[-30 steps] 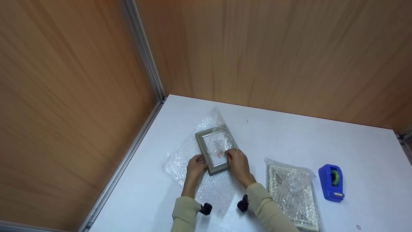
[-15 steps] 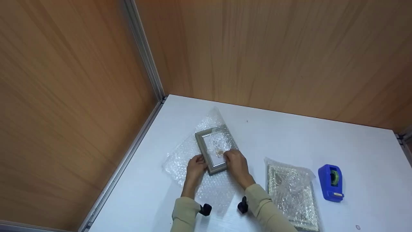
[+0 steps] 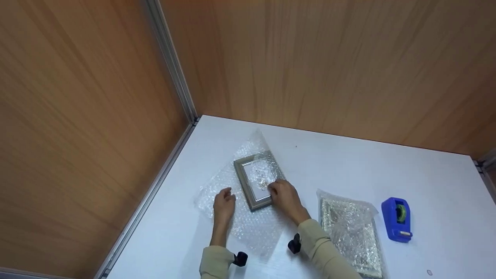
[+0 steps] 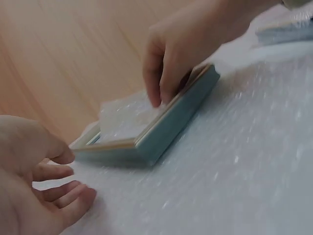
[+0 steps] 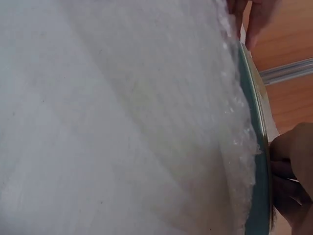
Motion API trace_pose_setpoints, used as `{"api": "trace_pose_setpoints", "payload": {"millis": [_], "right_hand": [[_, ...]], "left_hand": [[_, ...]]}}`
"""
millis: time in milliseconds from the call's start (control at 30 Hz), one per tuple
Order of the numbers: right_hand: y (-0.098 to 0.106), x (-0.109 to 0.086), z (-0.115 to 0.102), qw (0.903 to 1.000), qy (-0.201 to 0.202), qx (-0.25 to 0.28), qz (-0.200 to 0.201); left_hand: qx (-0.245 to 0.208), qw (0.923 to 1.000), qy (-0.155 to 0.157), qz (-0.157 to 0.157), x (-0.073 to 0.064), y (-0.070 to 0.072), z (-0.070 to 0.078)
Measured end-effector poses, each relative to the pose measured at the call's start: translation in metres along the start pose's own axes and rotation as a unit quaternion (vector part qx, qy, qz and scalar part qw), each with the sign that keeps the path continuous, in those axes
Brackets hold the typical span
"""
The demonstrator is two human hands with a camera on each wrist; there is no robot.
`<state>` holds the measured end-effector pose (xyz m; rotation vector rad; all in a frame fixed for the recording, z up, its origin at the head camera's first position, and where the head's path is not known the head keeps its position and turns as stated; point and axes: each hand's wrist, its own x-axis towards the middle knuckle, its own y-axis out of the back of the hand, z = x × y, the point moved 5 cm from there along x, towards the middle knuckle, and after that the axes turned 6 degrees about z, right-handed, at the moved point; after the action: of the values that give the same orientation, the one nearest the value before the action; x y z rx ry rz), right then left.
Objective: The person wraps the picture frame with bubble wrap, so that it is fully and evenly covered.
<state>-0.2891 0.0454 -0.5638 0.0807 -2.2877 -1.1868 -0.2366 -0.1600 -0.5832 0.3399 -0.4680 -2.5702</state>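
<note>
Wood-grain panels (image 3: 329,69) are backing a white table (image 3: 387,174); picture frame (image 3: 247,186) is lying on bubble wrap (image 3: 217,184), part of it folding over the frame. Left hand (image 3: 224,204), at the frame's edge half a second ago, is now hanging just beside it, fingers apart. Right hand (image 3: 286,197) is staying put, fingers together, pinching the folded-over wrap. Wrapped package (image 3: 348,232) and blue tape dispenser (image 3: 391,221) are sitting to the right.

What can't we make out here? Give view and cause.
Head: what the frame shows; masked by bubble wrap and right grip.
Head: contents of the wrapped bundle; glare on its surface.
Head: the small round spot; too small to identify.
Left wrist: whether the right grip pinches or just presses; blur.
Right wrist: most of the left grip; cut by top edge.
</note>
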Motion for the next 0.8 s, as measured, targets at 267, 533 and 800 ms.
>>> {"api": "trace_pose_setpoints", "payload": {"millis": [267,533,800], "right_hand": [[0.001,0.001,0.005,0.9991,-0.019,0.023,-0.029],[0.001,0.002,0.009,0.998,-0.039,0.033,-0.037],[-0.001,0.0,0.006,0.9981,-0.03,0.036,-0.04]], "left_hand": [[0.03,0.9887,0.013,0.146,-0.001,0.063,-0.024],[-0.174,0.9772,0.101,0.068,-0.004,0.067,-0.037],[-0.165,0.9831,0.047,0.063,-0.005,0.061,-0.024]]}}
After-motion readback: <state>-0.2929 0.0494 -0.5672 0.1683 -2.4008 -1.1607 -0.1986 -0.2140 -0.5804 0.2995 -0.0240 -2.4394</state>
